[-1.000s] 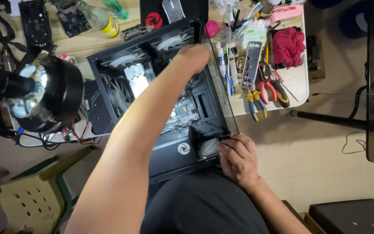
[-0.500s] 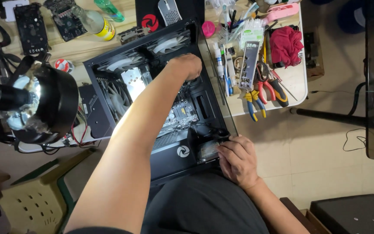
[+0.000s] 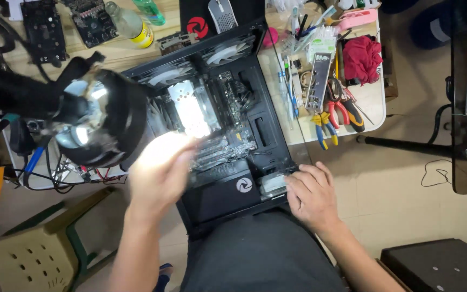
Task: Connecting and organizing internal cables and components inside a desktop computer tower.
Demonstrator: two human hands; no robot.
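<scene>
**Hands at the open computer case**

My right hand (image 3: 312,194) lies flat, palm down, on the near right corner of the black computer case (image 3: 220,200), fingers spread and pointing toward the table, resting on the case edge beside a small pale block (image 3: 273,184). It grips nothing; it only presses on the case. My forearm runs back to the lower right.

My left hand (image 3: 160,170) is blurred and washed out by the light, hovering over the near left edge of the case, above the circuit board (image 3: 228,138) inside. The fingers look loosely curled, but I cannot tell whether they hold anything. That forearm comes straight up from the bottom of the view.

The case lies on its side, its open face up, one end on my lap, the other against the table (image 3: 371,103). Pliers (image 3: 325,124) with yellow handles and a red cloth (image 3: 363,57) lie on the table to its right.
</scene>
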